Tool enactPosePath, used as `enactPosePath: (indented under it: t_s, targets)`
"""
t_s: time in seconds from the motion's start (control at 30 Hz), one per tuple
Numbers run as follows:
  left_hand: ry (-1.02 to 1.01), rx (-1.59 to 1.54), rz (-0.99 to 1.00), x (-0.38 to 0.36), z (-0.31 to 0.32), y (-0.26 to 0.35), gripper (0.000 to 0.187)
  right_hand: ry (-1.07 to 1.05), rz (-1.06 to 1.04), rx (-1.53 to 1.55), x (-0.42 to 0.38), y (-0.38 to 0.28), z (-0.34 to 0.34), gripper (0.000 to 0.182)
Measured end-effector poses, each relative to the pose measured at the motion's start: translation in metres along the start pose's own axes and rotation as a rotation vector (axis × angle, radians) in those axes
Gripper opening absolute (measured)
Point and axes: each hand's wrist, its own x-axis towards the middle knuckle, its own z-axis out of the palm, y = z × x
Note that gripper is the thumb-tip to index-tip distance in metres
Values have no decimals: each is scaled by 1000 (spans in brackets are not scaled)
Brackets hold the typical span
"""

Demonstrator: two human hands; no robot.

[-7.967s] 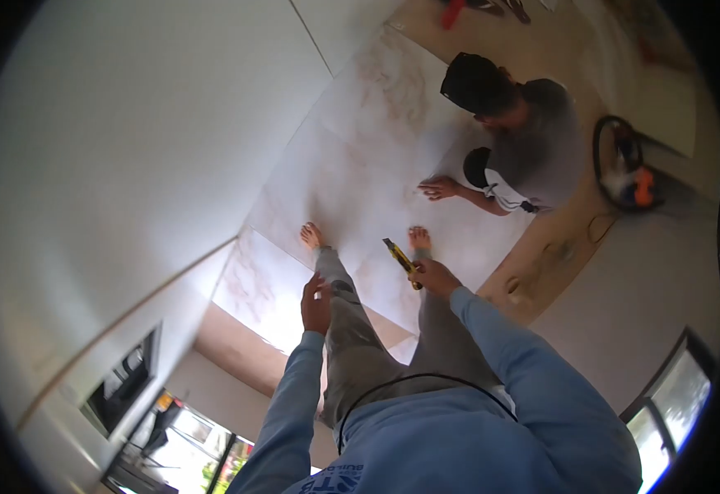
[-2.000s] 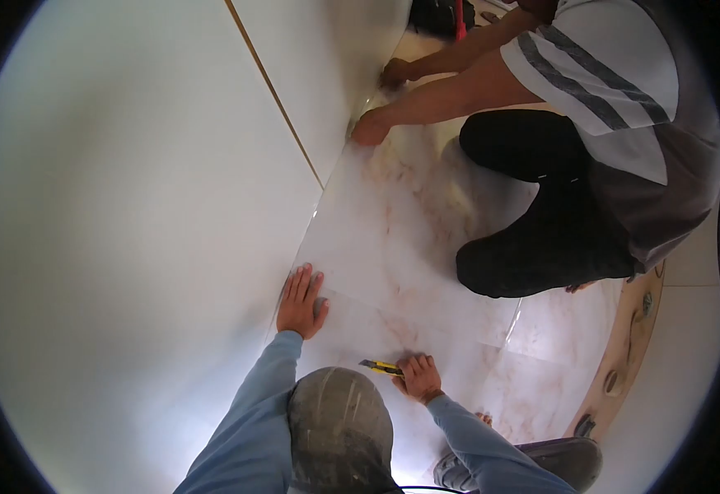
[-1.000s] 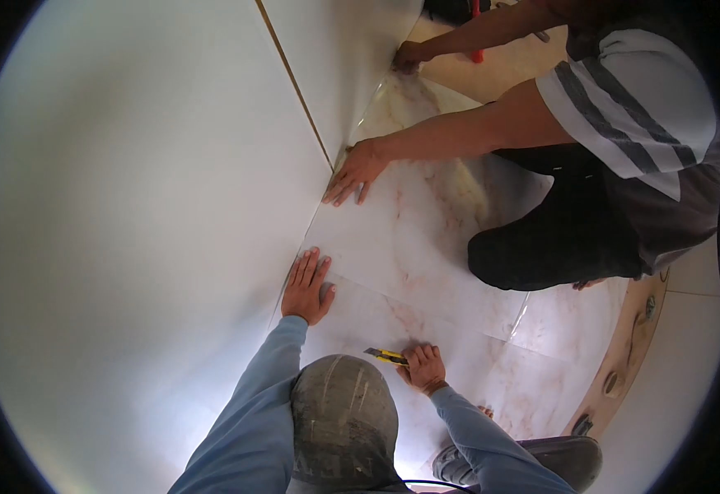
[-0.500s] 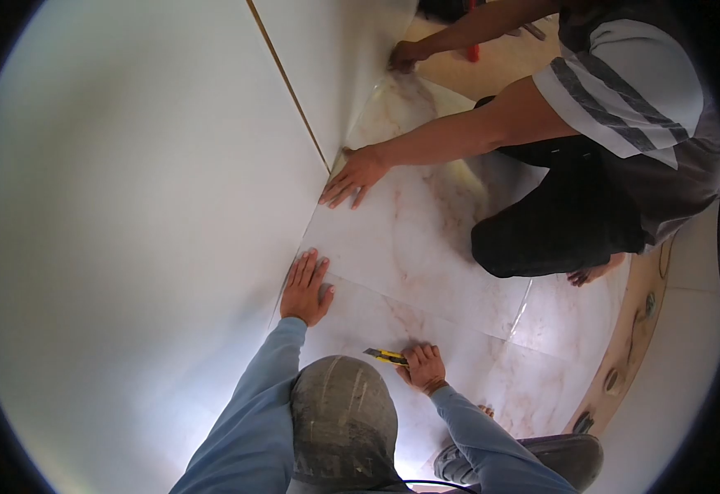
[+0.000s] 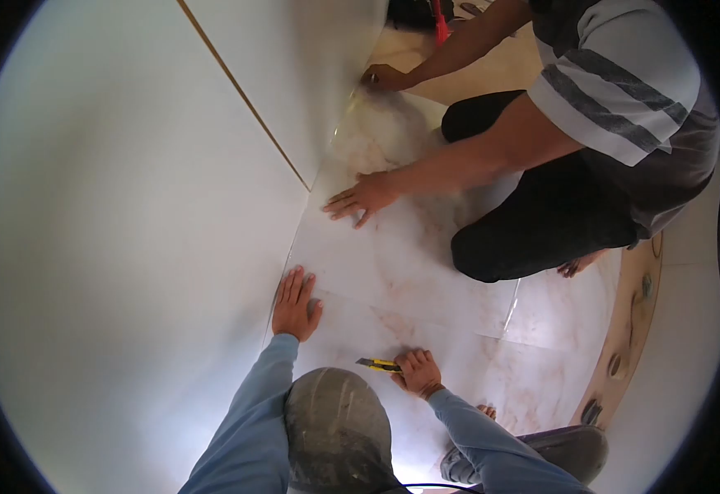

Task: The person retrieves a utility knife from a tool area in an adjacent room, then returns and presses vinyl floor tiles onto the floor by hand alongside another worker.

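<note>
My left hand [image 5: 296, 306] lies flat on the marble-patterned floor panel [image 5: 352, 276], fingers stretched out, right beside the seam where the floor meets the white wall [image 5: 129, 214]. Closed around a yellow and black utility knife [image 5: 381, 365] is my right hand [image 5: 417, 373], resting low over the panels. The knife's blade end points left, toward the wall. A panel joint runs between my hands and the co-worker's near hand [image 5: 367, 196], which is spread over the panel farther up.
A co-worker kneels on the panels at upper right, with the far hand [image 5: 389, 78] at the wall's base. Bare tan floor [image 5: 426, 53] shows at the top, with a red tool [image 5: 441, 23]. On the right runs a tan strip [image 5: 624, 329] with several small items.
The view has shifted slightly, so the wall seam sits farther left and lower. The co-worker's near hand has slid away from the wall edge. My hands keep their holds.
</note>
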Motion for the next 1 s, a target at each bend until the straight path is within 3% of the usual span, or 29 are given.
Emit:
enactPosePath:
  t_s: [0.67, 0.87, 0.97, 1.0]
  targets:
    - [-24, -1, -11, 2, -14, 4, 67, -44, 14, 48, 4, -3, -14, 43]
    - [-53, 22, -22, 3, -21, 7, 67, 74, -42, 67, 5, -1, -8, 43]
    - [-48, 8, -24, 2, -23, 8, 67, -28, -38, 41, 6, -1, -12, 45]
    - [-37, 0, -21, 2, -24, 8, 67, -218, 64, 122, 6, 1, -6, 44]
